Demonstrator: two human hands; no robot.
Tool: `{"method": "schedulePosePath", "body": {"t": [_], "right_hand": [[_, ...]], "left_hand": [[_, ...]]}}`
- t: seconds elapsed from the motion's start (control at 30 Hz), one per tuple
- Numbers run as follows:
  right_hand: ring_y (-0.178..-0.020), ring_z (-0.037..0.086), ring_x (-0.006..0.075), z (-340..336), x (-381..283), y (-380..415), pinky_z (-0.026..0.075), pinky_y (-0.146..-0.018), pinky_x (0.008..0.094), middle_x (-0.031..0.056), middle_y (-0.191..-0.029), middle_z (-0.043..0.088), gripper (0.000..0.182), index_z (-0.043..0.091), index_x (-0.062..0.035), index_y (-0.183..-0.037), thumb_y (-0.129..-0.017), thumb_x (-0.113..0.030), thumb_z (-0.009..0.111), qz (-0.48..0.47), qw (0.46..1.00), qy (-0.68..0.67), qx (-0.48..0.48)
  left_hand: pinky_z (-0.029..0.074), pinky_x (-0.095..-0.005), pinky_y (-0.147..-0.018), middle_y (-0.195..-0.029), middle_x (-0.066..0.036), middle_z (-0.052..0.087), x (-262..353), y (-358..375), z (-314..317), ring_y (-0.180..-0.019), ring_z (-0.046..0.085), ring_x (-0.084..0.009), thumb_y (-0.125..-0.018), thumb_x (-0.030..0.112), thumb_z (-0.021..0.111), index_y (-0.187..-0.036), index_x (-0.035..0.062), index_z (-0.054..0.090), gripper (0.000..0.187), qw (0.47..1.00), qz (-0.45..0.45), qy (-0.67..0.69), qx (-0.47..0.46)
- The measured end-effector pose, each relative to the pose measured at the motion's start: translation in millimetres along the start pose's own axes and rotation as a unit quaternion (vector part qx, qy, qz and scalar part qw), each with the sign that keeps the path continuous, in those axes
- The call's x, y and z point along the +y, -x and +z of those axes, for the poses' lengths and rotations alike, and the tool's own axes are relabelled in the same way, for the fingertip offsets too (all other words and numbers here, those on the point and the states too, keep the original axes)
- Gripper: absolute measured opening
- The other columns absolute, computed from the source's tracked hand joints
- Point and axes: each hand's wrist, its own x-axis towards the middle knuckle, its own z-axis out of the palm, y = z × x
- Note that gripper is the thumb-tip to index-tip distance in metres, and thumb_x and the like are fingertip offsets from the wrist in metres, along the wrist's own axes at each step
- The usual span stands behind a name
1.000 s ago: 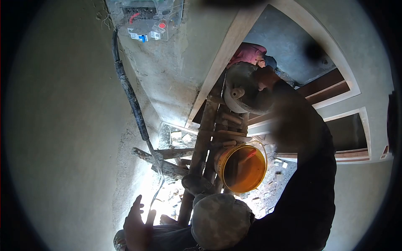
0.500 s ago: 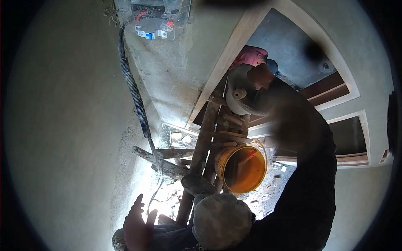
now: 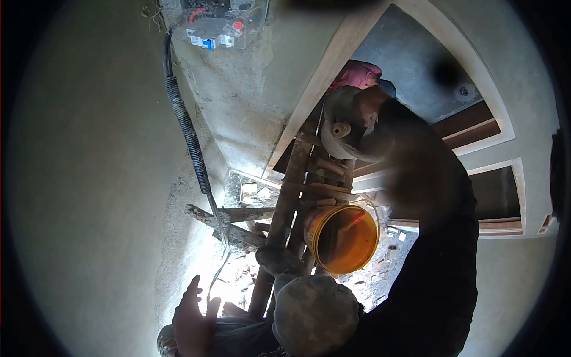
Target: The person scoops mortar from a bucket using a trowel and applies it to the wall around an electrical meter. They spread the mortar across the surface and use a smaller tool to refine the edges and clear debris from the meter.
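Observation:
My left hand is raised at the lower left with its fingers spread, holding nothing, close to the wall. My right arm stretches far forward, and my right hand is at a round grey basin near the window frame. Its fingers are in shadow, so I cannot tell what it grips. Beside that hand, a round-ended wooden handle points up over the basin. Nearer to me, a yellow bucket with a wire handle lies tilted toward me, its inside orange with a red patch.
Wooden scaffold poles run beneath, with my bent knee and shoe over them. A ribbed cable conduit hangs from an electrical box. A pink cloth-like thing lies beyond the basin. Bright rubble shows below.
The view has shifted slightly. My right hand has turned a little at the basin, showing more of its fingers. My left hand stays spread, and the bucket stays in place.

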Motion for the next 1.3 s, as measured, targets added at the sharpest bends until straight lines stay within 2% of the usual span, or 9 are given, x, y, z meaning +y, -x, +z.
{"method": "schedulePosePath", "body": {"t": [0.2, 0.4, 0.47, 0.63, 0.7, 0.83, 0.93, 1.27, 1.3], "right_hand": [[-0.087, 0.073, 0.0284, 15, -3, -13, 0.053, -0.072, 0.0451, 0.0041, -0.093, 0.076, 0.062, 0.076, -0.0159, -0.103, -0.051, -0.048, 0.091, 0.007, 0.995, 0.093, 0.031], [-0.099, 0.073, 0.0313, 1, -6, 3, 0.057, -0.083, 0.0472, 0.0099, -0.101, 0.076, 0.051, 0.08, -0.0132, -0.101, -0.059, -0.04, 0.092, 0.029, 0.998, 0.041, 0.041], [-0.098, 0.073, 0.0314, 6, -9, 2, 0.057, -0.082, 0.0469, 0.0096, -0.101, 0.076, 0.051, 0.08, -0.0138, -0.102, -0.06, -0.04, 0.092, 0.028, 0.998, 0.039, 0.041], [-0.104, 0.071, 0.0287, 33, -10, -11, 0.056, -0.084, 0.0444, 0.0083, -0.107, 0.076, 0.054, 0.079, -0.0125, -0.103, -0.057, -0.036, 0.094, -0.022, 0.996, 0.036, 0.081], [-0.101, 0.071, 0.0282, 19, -19, -7, 0.055, -0.082, 0.0442, 0.0085, -0.105, 0.076, 0.05, 0.079, -0.0126, -0.102, -0.059, -0.035, 0.09, -0.034, 0.995, 0.023, 0.093], [-0.095, 0.071, 0.0271, 21, -32, -11, 0.055, -0.077, 0.0438, 0.0088, -0.1, 0.075, 0.041, 0.078, -0.013, -0.1, -0.064, -0.032, 0.084, -0.051, 0.994, 0.031, 0.092], [-0.09, 0.071, 0.0264, 19, -37, -10, 0.054, -0.074, 0.0435, 0.0091, -0.097, 0.074, 0.035, 0.077, -0.0132, -0.098, -0.068, -0.03, 0.08, -0.043, 0.993, 0.041, 0.099], [-0.077, 0.071, 0.024, 44, -40, 62, 0.052, -0.064, 0.0426, 0.0099, -0.087, 0.073, 0.02, 0.075, -0.014, -0.094, -0.079, -0.024, 0.066, 0.099, 0.975, 0.086, 0.18], [-0.075, 0.072, 0.0236, 59, -44, 76, 0.05, -0.059, 0.0428, 0.0093, -0.084, 0.072, 0.015, 0.073, -0.0148, -0.091, -0.079, -0.022, 0.067, 0.112, 0.949, 0.073, 0.286]], "left_hand": [[0.056, -0.0448, -0.083, -0.112, -0.017, 0.07, 2, -1, 0, -0.098, 0.071, -0.0317, -0.091, 0.027, 0.073, -0.143, 0.0055, 0.052, 0.06, 1.0, 0.006, -0.001, -0.002], [0.052, -0.0452, -0.094, -0.123, -0.014, 0.068, 2, -2, -2, -0.106, 0.068, -0.0313, -0.089, 0.039, 0.071, -0.147, 0.0121, 0.049, 0.068, 0.998, -0.046, 0.019, -0.046], [0.056, -0.0445, -0.083, -0.113, -0.016, 0.07, -2, -1, 2, -0.098, 0.071, -0.0315, -0.091, 0.029, 0.074, -0.143, 0.0059, 0.051, 0.062, 1.0, 0.001, -0.002, -0.008], [0.056, -0.0438, -0.082, -0.112, -0.016, 0.071, -5, 3, 5, -0.097, 0.071, -0.0314, -0.091, 0.03, 0.074, -0.144, 0.0061, 0.051, 0.063, 1.0, 0.022, 0.0, 0.003], [0.051, -0.0455, -0.097, -0.125, -0.016, 0.067, 1, 0, -3, -0.112, 0.066, -0.0335, -0.089, 0.039, 0.072, -0.146, 0.0098, 0.05, 0.068, 0.998, -0.027, 0.035, -0.041], [0.05, -0.0456, -0.098, -0.123, -0.018, 0.067, 0, -2, -2, -0.114, 0.066, -0.034, -0.089, 0.039, 0.073, -0.145, 0.0063, 0.049, 0.069, 0.998, -0.02, 0.036, -0.038], [0.055, -0.0444, -0.086, -0.112, -0.018, 0.071, -5, -1, 4, -0.098, 0.071, -0.0321, -0.09, 0.038, 0.072, -0.142, 0.0052, 0.053, 0.065, 0.999, 0.032, 0.016, 0.009], [0.056, -0.0441, -0.084, -0.112, -0.017, 0.071, -5, 6, 0, -0.098, 0.071, -0.0313, -0.09, 0.03, 0.074, -0.143, 0.0056, 0.051, 0.063, 0.998, 0.068, 0.014, 0.003], [0.056, -0.0444, -0.083, -0.112, -0.017, 0.071, -3, 8, -2, -0.098, 0.071, -0.0316, -0.09, 0.03, 0.074, -0.143, 0.0059, 0.051, 0.063, 0.998, 0.057, 0.015, -0.002]]}}
